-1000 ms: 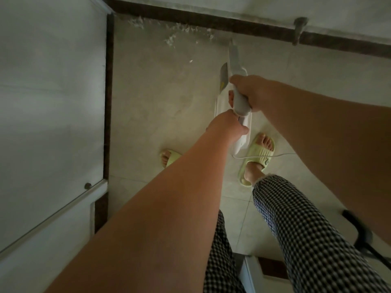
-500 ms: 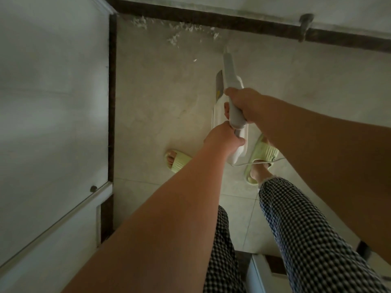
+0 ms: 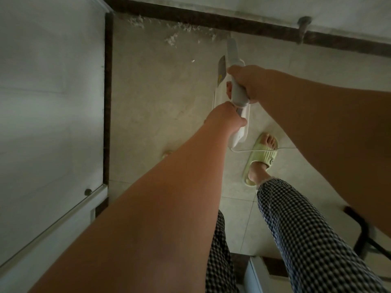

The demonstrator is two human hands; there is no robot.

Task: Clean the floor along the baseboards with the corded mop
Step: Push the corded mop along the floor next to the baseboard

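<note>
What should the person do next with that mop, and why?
Probably push the mop forward and left toward the pale debris along the dark baseboard. Both hands, left and right, already grip the handle, and the debris lies just ahead of the mop's far end.

Dim, flat indoor light with a greenish-grey cast; no hard shadows or glare. The wall (image 3: 48, 102) on the left is the brightest area, fading darker toward its top. Wide-angle distortion bends the baseboard (image 3: 211, 20) and stretches both forearms at the edges. Fine detail is soft and slightly smeared throughout.
</note>
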